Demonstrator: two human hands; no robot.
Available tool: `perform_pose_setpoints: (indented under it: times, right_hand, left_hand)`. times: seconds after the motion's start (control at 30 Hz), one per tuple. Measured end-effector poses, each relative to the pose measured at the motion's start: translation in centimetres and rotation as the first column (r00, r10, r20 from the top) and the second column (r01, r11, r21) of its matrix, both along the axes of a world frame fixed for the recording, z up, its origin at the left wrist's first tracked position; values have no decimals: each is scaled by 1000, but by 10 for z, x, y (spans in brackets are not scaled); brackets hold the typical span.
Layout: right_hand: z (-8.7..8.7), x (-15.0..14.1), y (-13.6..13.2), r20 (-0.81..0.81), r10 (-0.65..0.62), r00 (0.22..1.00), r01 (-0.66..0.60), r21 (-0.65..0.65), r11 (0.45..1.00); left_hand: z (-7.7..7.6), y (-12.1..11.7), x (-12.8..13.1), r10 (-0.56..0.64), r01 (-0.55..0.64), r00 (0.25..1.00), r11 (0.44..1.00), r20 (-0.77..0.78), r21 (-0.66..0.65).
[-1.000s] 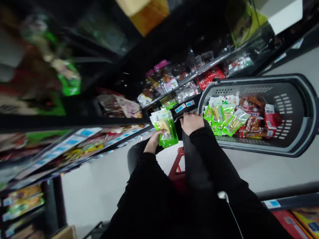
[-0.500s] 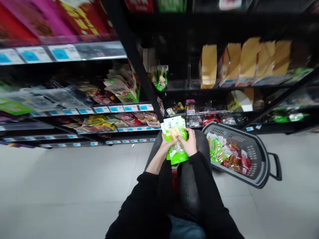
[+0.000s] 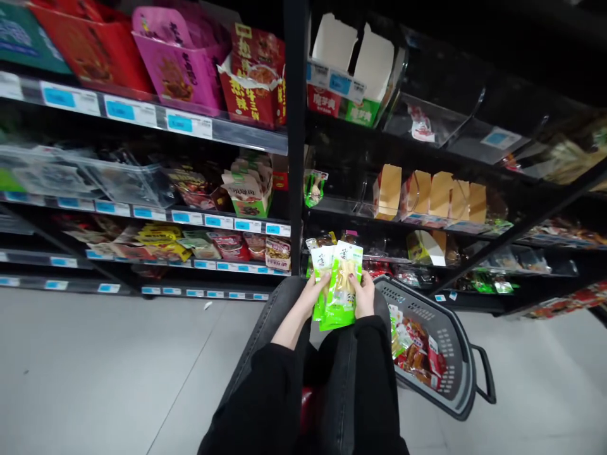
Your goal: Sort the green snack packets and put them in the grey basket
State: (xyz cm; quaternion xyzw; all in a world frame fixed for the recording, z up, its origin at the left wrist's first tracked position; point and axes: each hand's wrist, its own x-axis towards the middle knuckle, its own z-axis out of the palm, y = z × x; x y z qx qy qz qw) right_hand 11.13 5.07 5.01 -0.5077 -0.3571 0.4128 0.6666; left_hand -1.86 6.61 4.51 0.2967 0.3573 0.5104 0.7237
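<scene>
Above my knees I hold green and white snack packets (image 3: 342,294) with pale yellow food showing through their clear fronts. My left hand (image 3: 310,297) grips them from the left, thumb across the front. From the right, my right hand (image 3: 364,296) pinches the front packet by its edge. The packets overlap, one slightly fanned out to the left; how many there are I cannot tell. Close by on my right, a grey shopping basket (image 3: 450,344) rests on the floor, with green packets and red-brown packets (image 3: 417,354) in it.
Black shelves rise in front of me. A purple box (image 3: 177,69) and a red box (image 3: 253,82) of snacks stand upper left. Open brown cartons (image 3: 439,196) line a shelf at right. Yellow packets (image 3: 165,239) lie on a lower shelf. Pale tiled floor (image 3: 118,360) spreads to the left.
My right hand has come from beside the basket to join my left on the packets. The packets are now fanned out. My view has swung left and levelled, and the basket appears lower.
</scene>
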Motion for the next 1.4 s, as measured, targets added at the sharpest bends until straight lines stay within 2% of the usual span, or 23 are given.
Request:
perform_pose_setpoints:
  times: [0.13,0.23,0.4,0.57,0.7,0.83,0.97,1.1,1.2,1.3,1.4]
  right_hand:
    - [-24,-1,10,11,-14,1000,14,-53,998]
    - [-38,4,10,43,-8,999,11,-77,997]
    - [-51,9,9,93,7,996,0,-72,997]
    - [-59,8,12,70,117,991,-108,-114,988]
    - [-59,14,11,-21,117,993,-118,-118,986]
    - [-58,26,10,-136,-13,991,-2,-106,994]
    - [-59,40,10,-248,-146,958,118,-125,985]
    - [-61,50,10,-269,-319,909,296,-124,947]
    - [-62,54,10,-270,-418,867,404,-107,908]
    - [-63,53,9,-264,-423,867,410,-106,906]
    - [-61,49,8,-270,-355,895,332,-126,935]
  left_hand:
    - [-33,10,-2,47,-44,998,996,43,-76]
    - [-53,16,0,20,-18,1000,993,16,-118]
    - [-68,19,1,-20,25,999,980,25,-195]
    - [-68,19,-4,-19,14,1000,976,-18,-219]
    - [-68,17,-5,-41,35,999,983,-32,-178]
    - [-69,17,-6,-34,30,999,990,-27,-138]
    - [-66,17,-10,19,-19,1000,987,0,-158]
    - [-56,18,-18,103,-82,990,975,92,-209]
    - [-51,18,-26,117,-55,973,954,198,-295]
    - [-49,19,-34,130,-17,949,931,288,-363]
    - [-50,20,-41,162,-32,915,942,369,-336]
